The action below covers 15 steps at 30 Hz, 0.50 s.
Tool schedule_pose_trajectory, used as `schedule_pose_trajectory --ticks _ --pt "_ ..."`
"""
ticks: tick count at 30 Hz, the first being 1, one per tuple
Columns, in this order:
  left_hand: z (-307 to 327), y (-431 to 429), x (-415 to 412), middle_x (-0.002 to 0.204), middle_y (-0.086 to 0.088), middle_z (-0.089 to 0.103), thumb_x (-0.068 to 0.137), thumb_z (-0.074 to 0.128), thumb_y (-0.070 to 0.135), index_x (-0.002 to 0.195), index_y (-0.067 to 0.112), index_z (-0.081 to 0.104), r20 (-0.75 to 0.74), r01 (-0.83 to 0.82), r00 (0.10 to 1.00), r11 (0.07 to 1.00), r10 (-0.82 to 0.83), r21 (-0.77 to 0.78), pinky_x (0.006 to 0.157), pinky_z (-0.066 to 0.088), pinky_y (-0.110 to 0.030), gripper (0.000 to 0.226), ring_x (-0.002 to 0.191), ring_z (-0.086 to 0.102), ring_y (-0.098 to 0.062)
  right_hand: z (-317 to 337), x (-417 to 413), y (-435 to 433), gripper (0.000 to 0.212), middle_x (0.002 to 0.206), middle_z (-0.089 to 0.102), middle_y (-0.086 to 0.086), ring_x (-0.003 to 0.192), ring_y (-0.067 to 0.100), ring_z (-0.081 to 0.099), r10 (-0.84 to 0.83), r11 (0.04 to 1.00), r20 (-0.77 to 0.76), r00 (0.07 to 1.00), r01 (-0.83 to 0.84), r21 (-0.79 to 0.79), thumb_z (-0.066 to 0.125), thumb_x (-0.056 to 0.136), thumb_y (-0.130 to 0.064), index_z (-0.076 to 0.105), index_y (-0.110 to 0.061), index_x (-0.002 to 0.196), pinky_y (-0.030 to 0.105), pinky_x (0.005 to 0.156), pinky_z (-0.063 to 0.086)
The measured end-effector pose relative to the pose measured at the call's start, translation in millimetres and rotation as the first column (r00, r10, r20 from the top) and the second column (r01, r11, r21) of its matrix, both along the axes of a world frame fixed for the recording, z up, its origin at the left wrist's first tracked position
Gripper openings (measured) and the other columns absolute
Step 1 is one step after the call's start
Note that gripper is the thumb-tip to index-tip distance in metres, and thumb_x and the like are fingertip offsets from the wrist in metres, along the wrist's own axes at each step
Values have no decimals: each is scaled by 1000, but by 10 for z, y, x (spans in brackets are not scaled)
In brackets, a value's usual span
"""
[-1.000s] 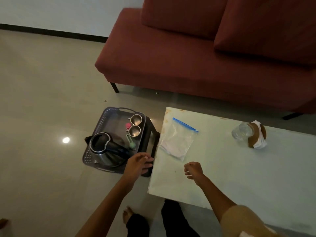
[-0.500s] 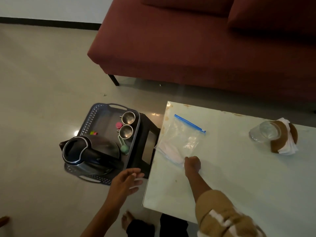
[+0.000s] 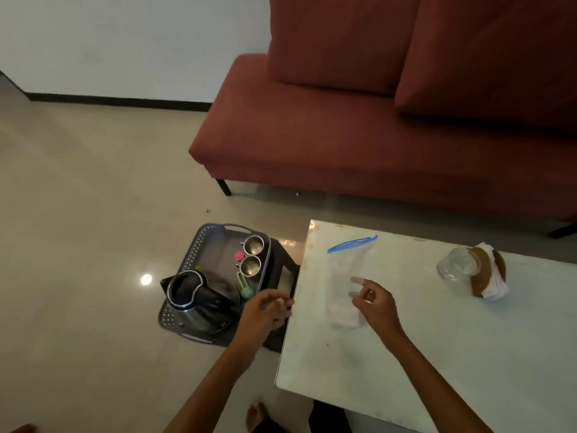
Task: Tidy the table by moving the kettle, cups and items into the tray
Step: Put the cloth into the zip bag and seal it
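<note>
A grey plastic tray [image 3: 199, 245] sits on a low dark stool left of the white table [image 3: 452, 354]. In the tray stand a black and steel kettle [image 3: 193, 298], two steel cups [image 3: 253, 245] [image 3: 249, 265], a small pink item [image 3: 239, 255] and a pale green item [image 3: 245, 290]. A clear zip bag [image 3: 342, 276] with a blue seal lies on the table's left part. My right hand [image 3: 376, 303] is at the bag's right edge, fingers loosely spread and blurred, fingertips at the plastic. My left hand [image 3: 265, 310] hovers between tray and table edge, relaxed and holding nothing.
A clear glass [image 3: 456, 266] lies on its side at the table's far right, against brown round pieces with white cloth [image 3: 491, 278]. A red sofa [image 3: 343, 135] runs behind the table. The dark stool [image 3: 282, 267] stands against the table's left edge. My bare foot [image 3: 257, 417] shows below.
My right hand has let its fist loosen and shifted right along the bag, which has turned to lie lengthways. My left hand stays near the tray. The view has tilted up.
</note>
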State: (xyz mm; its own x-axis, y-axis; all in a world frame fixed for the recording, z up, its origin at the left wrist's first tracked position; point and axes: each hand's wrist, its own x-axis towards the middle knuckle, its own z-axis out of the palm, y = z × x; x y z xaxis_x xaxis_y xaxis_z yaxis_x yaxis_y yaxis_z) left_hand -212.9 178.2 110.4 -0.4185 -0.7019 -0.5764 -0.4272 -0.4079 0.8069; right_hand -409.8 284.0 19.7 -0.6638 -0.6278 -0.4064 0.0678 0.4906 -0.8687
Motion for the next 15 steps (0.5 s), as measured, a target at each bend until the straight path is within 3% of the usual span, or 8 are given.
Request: schedule_pose_trajectory --ticks 4,7,10,12,15 --pt "436 -94 -104 97 -3 66 94 45 5 98 16 60 -65 101 991 980 -113 -171 70 52 -14 19 85 63 -13 907 145 380 43 88 66 26 88 18 71 144 979 26 989 -138 -151 52 63 -4 70 -21 97 22 68 51" --pt "661 -262 -189 104 1 63 91 51 4 106 19 59 -26 180 978 899 -208 -400 77 47 -11 22 98 60 -21 1489 279 673 51 90 74 12 90 22 71 241 940 50 969 -220 -259 47 60 -4 71 -17 104 24 73 56" --pt "839 -422 -248 126 -15 57 89 59 18 130 16 49 133 368 925 752 -356 -547 98 43 -41 42 111 51 -39 1798 361 871 46 102 73 8 92 28 69 304 895 78 950 -256 -365 47 62 -2 73 -11 99 28 75 56" --pt "929 -460 -242 129 -10 57 87 62 19 131 15 49 137 431 892 723 -430 -539 99 42 -44 47 111 55 -35 1852 400 927 40 106 72 9 91 32 69 294 881 114 949 -223 -418 48 64 -2 72 -5 95 29 74 57" --pt "960 -436 -160 107 -7 68 85 65 12 115 13 62 31 478 844 725 -536 -496 89 53 -36 30 93 66 -17 1836 468 962 30 105 72 12 90 37 68 272 887 166 948 -181 -425 50 63 -4 70 1 86 30 74 57"
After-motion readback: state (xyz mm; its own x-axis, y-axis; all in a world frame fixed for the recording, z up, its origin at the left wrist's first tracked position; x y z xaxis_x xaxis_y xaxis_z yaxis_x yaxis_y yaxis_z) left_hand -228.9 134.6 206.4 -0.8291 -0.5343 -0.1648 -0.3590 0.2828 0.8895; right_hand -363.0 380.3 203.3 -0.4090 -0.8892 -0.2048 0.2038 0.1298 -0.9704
